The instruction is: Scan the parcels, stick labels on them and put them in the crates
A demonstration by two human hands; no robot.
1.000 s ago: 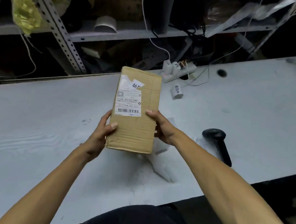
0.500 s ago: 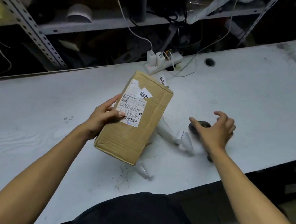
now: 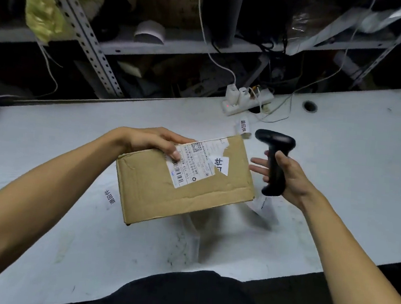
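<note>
1. Step: scanning. Left hand (image 3: 151, 142) grips box (image 3: 184, 182) by its far edge, held above surface (image 3: 352, 166), shipping label (image 3: 193, 166) up.
2. Right hand (image 3: 287, 177) holds scanner (image 3: 273, 159) just beside box.
3. Next, prob.: aim scanner head at barcode; thumb partly covers label, so may need shifting.

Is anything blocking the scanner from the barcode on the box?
Partly. The left hand grips the box at its far edge, with a fingertip lying on the barcode end of the label. The scanner is held in the right hand, beside the box; only open air lies between them.
</note>
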